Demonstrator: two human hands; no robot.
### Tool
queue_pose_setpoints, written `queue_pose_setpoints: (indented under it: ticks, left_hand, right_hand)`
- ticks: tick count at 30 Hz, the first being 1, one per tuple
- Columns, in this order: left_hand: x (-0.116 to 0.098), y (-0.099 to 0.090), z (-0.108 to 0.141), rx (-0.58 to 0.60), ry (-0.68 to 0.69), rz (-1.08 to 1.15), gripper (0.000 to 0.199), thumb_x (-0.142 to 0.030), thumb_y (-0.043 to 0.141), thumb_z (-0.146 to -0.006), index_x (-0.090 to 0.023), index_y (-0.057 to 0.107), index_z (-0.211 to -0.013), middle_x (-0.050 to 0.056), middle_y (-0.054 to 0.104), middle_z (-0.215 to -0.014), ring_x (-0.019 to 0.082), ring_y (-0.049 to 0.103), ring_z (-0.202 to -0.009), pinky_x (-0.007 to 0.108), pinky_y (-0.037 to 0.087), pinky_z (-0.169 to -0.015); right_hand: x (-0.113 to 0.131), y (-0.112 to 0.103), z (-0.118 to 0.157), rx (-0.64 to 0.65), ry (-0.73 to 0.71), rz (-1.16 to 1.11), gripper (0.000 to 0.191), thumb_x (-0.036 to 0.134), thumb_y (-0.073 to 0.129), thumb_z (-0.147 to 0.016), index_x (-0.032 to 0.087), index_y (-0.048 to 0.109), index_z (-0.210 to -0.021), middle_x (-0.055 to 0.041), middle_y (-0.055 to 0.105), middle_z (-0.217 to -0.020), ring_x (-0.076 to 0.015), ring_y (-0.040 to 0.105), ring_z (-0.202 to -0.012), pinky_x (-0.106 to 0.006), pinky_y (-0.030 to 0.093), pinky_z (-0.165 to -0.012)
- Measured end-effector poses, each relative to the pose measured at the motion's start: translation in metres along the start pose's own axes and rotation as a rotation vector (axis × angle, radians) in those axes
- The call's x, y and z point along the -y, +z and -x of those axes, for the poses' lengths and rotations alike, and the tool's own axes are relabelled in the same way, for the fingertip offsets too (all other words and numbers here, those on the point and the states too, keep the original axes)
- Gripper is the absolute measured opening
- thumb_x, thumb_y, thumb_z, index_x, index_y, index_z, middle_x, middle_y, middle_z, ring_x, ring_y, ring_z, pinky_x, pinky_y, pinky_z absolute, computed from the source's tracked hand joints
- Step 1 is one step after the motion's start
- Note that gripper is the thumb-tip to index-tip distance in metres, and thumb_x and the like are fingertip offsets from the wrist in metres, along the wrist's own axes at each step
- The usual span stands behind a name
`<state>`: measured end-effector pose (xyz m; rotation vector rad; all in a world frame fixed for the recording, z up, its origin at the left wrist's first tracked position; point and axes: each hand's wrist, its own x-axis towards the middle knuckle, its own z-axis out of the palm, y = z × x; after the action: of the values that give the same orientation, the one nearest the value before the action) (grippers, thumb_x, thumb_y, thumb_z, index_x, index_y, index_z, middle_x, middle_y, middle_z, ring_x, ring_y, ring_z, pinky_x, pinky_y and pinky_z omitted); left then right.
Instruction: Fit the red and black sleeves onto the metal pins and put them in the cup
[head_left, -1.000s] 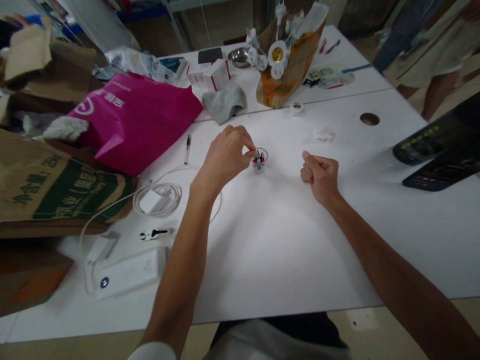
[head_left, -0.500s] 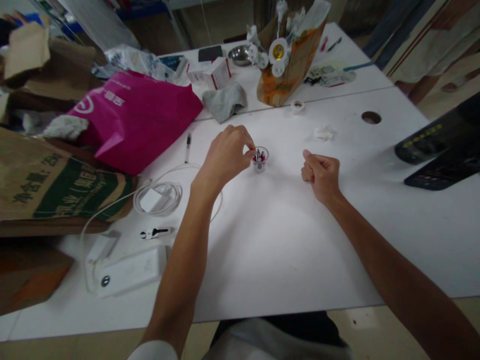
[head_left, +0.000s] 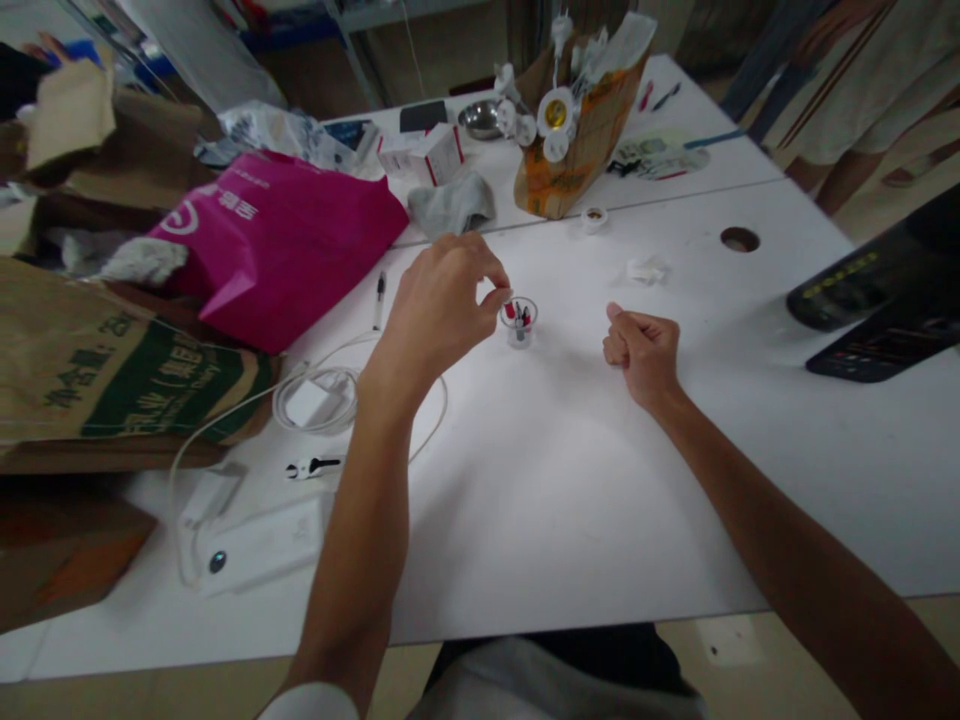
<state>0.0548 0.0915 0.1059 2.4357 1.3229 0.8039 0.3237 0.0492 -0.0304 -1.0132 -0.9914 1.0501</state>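
Note:
A small clear cup (head_left: 520, 338) stands on the white table, with several slim red, black and metal pieces in it. My left hand (head_left: 450, 305) is over its left rim, thumb and forefinger pinched together. A small red piece (head_left: 510, 310) shows right below those fingertips and seems to be held by them; its full shape is hidden. My right hand (head_left: 643, 350) rests to the right of the cup, curled into a fist with the thumb on top. Whatever may be inside that fist is out of sight.
A pink bag (head_left: 285, 240) and cardboard boxes crowd the left, with a coiled white cable (head_left: 345, 400), white power bank (head_left: 262, 545) and pen (head_left: 379, 300) nearer. Crumpled tissue (head_left: 646, 270) and a dark bottle (head_left: 862, 275) are right. A paper bag (head_left: 559, 180) stands behind.
My left hand has shifted slightly left and up, and the red piece under its fingertips sits higher at the cup's rim. My right hand stays in place.

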Motion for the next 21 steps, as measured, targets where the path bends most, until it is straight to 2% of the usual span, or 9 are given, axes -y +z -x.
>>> queue_pose_setpoints:
  ticks: [3,6,8,10,12,15,18,21]
  left_hand:
    - [-0.019,-0.018,0.004,0.017,-0.01,-0.037,0.007,-0.022,0.079,-0.102,-0.022,0.082,-0.095,0.008,0.08,-0.108,0.03,0.075,-0.107,0.052,0.06,-0.109]
    - [-0.035,-0.033,0.01,0.003,0.018,0.046,0.014,-0.032,0.079,-0.106,-0.021,0.084,-0.1,0.007,0.08,-0.107,0.029,0.077,-0.108,0.049,0.061,-0.109]
    - [-0.042,-0.039,0.014,-0.006,0.029,0.099,0.012,-0.03,0.08,-0.106,-0.021,0.085,-0.1,0.006,0.082,-0.105,0.028,0.078,-0.105,0.048,0.062,-0.104]
    - [-0.045,-0.039,0.017,0.011,0.034,0.178,0.009,-0.026,0.082,-0.105,-0.021,0.087,-0.099,0.005,0.085,-0.102,0.027,0.078,-0.099,0.044,0.063,-0.095]
    - [-0.043,-0.032,0.02,0.059,0.019,0.277,0.011,-0.031,0.084,-0.104,-0.024,0.088,-0.096,0.004,0.086,-0.098,0.026,0.079,-0.095,0.041,0.063,-0.091]
    - [-0.033,-0.014,0.027,0.113,-0.043,0.414,0.014,-0.037,0.085,-0.103,-0.025,0.09,-0.098,0.005,0.088,-0.101,0.025,0.08,-0.096,0.039,0.062,-0.092]
    - [-0.021,0.008,0.041,0.158,-0.111,0.547,0.019,-0.04,0.083,-0.104,-0.023,0.09,-0.099,0.006,0.089,-0.102,0.025,0.081,-0.098,0.039,0.061,-0.095]
    - [-0.014,0.031,0.06,0.114,-0.201,0.689,0.026,-0.048,0.086,-0.102,-0.022,0.088,-0.098,0.007,0.088,-0.102,0.024,0.08,-0.097,0.038,0.063,-0.092]
  right_hand:
    - [0.002,0.0,0.001,-0.008,-0.059,0.0,0.086,0.07,0.097,-0.088,0.024,0.032,-0.056,0.0089,0.023,-0.054,-0.0056,0.02,-0.046,-0.032,0.014,-0.048]
    - [0.01,0.005,0.005,-0.03,-0.117,-0.003,0.08,0.069,0.097,-0.089,0.025,0.037,-0.061,0.0088,0.028,-0.056,-0.0064,0.023,-0.048,-0.03,0.017,-0.048]
    - [0.019,0.01,0.01,-0.017,-0.122,-0.011,0.07,0.069,0.097,-0.09,0.025,0.047,-0.068,0.0082,0.037,-0.058,-0.0076,0.03,-0.048,-0.028,0.023,-0.047]
    - [0.03,0.016,0.016,0.052,-0.097,-0.016,0.056,0.07,0.095,-0.091,0.026,0.061,-0.082,0.0052,0.055,-0.067,-0.0095,0.044,-0.051,-0.027,0.031,-0.046]
    - [0.038,0.022,0.022,0.175,-0.056,-0.012,0.05,0.072,0.092,-0.093,0.026,0.074,-0.1,-0.0006,0.073,-0.085,-0.0123,0.06,-0.059,-0.027,0.041,-0.047]
    - [0.042,0.027,0.029,0.352,0.011,-0.009,0.052,0.074,0.087,-0.097,0.024,0.084,-0.112,-0.0062,0.082,-0.095,-0.0162,0.071,-0.067,-0.028,0.052,-0.05]
    - [0.036,0.031,0.034,0.455,0.064,-0.006,0.046,0.066,0.092,-0.096,0.021,0.087,-0.105,-0.0071,0.084,-0.089,-0.0165,0.072,-0.068,-0.028,0.056,-0.054]
    - [0.029,0.034,0.037,0.516,0.094,0.016,0.039,0.058,0.095,-0.095,0.02,0.087,-0.097,-0.0061,0.084,-0.085,-0.0143,0.071,-0.065,-0.027,0.057,-0.058]
